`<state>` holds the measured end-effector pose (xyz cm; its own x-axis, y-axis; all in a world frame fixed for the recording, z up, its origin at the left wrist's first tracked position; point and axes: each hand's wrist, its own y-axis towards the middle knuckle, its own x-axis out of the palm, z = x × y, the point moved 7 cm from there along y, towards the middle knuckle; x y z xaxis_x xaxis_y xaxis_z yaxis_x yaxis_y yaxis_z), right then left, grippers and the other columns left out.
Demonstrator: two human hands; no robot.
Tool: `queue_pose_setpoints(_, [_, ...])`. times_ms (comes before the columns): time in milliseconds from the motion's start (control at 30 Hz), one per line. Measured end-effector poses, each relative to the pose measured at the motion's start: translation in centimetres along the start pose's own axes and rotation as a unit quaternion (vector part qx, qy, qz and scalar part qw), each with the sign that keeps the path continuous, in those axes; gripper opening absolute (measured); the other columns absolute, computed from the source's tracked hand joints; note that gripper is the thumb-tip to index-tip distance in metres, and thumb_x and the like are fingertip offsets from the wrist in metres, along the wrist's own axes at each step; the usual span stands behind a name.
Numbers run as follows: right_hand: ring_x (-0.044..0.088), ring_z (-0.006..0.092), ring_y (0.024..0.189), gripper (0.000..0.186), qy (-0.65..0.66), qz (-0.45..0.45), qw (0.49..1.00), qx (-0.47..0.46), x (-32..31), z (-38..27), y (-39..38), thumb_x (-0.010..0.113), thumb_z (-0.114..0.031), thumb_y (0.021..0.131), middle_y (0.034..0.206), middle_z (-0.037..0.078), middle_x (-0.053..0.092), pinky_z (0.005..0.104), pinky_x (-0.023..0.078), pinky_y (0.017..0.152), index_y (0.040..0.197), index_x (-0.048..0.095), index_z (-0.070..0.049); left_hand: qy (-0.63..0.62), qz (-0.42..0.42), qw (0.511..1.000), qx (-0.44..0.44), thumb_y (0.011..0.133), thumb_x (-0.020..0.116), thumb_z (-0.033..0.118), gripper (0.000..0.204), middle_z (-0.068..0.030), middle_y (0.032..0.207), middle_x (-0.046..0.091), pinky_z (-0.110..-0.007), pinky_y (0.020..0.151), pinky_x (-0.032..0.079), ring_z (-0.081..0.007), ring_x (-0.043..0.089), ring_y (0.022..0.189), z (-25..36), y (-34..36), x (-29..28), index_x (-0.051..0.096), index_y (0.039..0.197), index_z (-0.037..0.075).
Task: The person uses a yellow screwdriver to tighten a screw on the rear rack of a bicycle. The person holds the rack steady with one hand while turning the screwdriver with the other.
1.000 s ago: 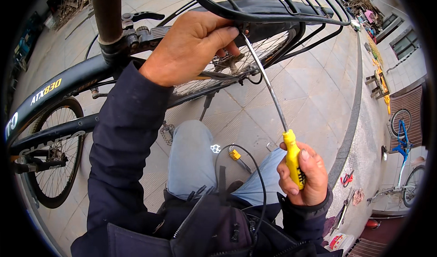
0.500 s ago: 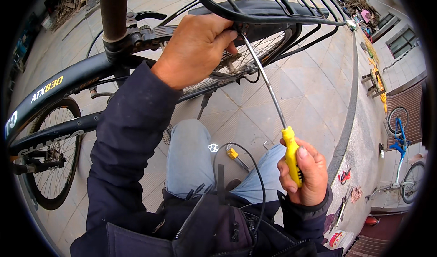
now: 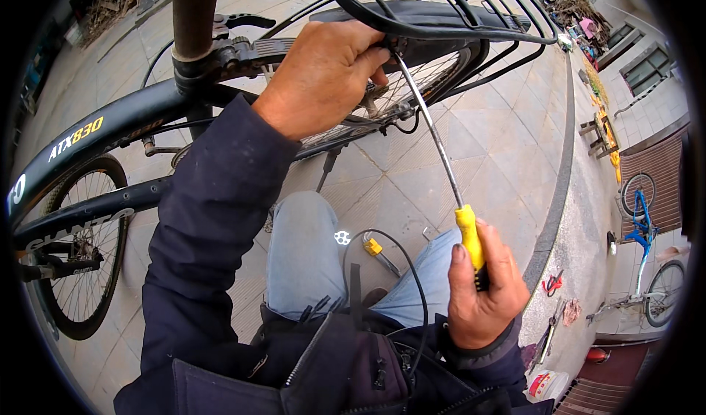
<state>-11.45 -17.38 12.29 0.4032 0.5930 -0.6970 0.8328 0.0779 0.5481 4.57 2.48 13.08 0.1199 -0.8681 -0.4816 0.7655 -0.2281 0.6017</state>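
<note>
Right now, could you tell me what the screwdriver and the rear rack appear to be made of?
The screwdriver seems to have a bare steel shaft, slim with a silver sheen, and a glossy yellow handle, probably plastic, gripped in the right hand. The rear rack looks like bent metal rod coated black, thin and smoothly curved; the left hand rests at its front edge.

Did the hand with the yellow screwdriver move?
Hardly: the right hand holds the screwdriver beside the knee as before, tip up at the rack.

The left hand (image 3: 323,77) rests on the bicycle (image 3: 110,132) just below its rear rack (image 3: 471,18). The right hand (image 3: 482,290) holds a screwdriver (image 3: 441,158) right of the bicycle, tip reaching up to the rack.
</note>
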Motion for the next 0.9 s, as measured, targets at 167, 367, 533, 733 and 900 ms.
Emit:
queue_pose_setpoints(167, [0.061,0.0197,0.081,0.043,0.263,-0.025,0.932,0.249,1.1,2.5,-1.6,0.071,-0.002,0.073,0.094,0.012,0.061,0.0271,0.047,0.073,0.114,0.056,0.004,0.005,0.016,1.0,0.022,0.09,0.05,0.006,0.019,-0.0065,0.075,0.068,-0.021,0.053,0.044,-0.0084,0.058,0.06,0.0,0.0,-0.2,0.064,0.1,-0.001])
queue_pose_setpoints(367, [0.05,0.0149,0.056,0.047,0.727,-0.125,0.515,0.436,4.0,3.5,-3.0,0.049,-0.036,0.091,0.091,0.016,0.058,0.0213,0.037,0.043,0.12,0.048,0.002,0.01,0.006,1.0,0.021,0.091,0.048,0.005,0.02,-0.0066,0.074,0.067,-0.022,0.053,0.045,-0.0086,0.057,0.059,0.2,0.0,-0.1,0.064,0.101,-0.001])
queue_pose_setpoints(533, [0.051,0.0117,0.059,0.041,0.714,-0.176,0.502,0.456,4.2,3.3,-3.3,0.053,-0.025,0.088,0.09,0.015,0.06,0.0202,0.039,0.049,0.118,0.05,0.003,0.009,0.002,1.0,0.011,0.09,0.049,0.005,0.02,-0.0068,0.074,0.068,-0.023,0.053,0.045,-0.0085,0.055,0.058,0.3,0.0,0.0,0.064,0.101,-0.001])
queue_pose_setpoints(733, [0.052,0.0063,0.063,0.034,0.063,-0.019,0.997,-0.028,0.3,1.0,-0.9,0.06,-0.006,0.083,0.088,0.013,0.063,0.0185,0.041,0.059,0.115,0.054,0.005,0.013,0.016,1.0,0.021,0.09,0.049,0.006,0.02,-0.0066,0.074,0.067,-0.022,0.053,0.044,-0.0086,0.055,0.058,0.1,-0.1,0.0,0.064,0.102,0.0])
queue_pose_setpoints(900, [0.052,0.0072,0.064,0.037,0.279,-0.035,0.942,0.181,0.4,2.9,-1.7,0.06,-0.01,0.084,0.09,0.013,0.062,0.0186,0.04,0.058,0.117,0.052,0.004,0.012,0.006,1.0,0.007,0.091,0.049,0.006,0.02,-0.0058,0.073,0.067,-0.022,0.054,0.045,-0.0086,0.057,0.061,-0.1,-0.1,0.1,0.064,0.102,0.0])
